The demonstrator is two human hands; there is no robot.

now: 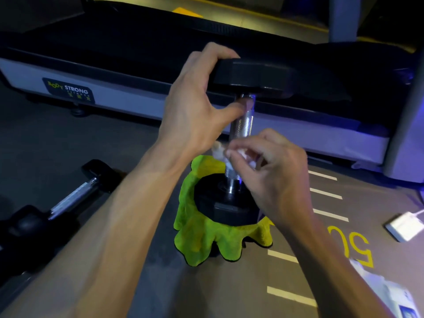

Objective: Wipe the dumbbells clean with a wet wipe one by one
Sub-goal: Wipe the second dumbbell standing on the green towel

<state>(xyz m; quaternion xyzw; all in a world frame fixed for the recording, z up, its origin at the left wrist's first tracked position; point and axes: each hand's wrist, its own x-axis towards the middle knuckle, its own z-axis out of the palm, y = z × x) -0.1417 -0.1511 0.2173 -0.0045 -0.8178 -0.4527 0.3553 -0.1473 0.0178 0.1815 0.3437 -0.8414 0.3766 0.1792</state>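
Observation:
A black dumbbell (254, 76) stands upright on its lower head, on a lime-green cloth (202, 237). My left hand (197, 104) grips the upper head, fingers curled over its left edge and thumb against the chrome handle (241, 125). My right hand (273, 173) pinches a white wet wipe (220, 151) against the lower part of the handle. A second black dumbbell (68, 200) lies on its side on the floor at the left.
A treadmill base (114, 88) labelled BODY STRONG runs across the back. A white flat pack (405, 226) lies on the floor at right, and a white packet (390, 294) sits at the bottom right corner. The floor bears white dashes and yellow numerals.

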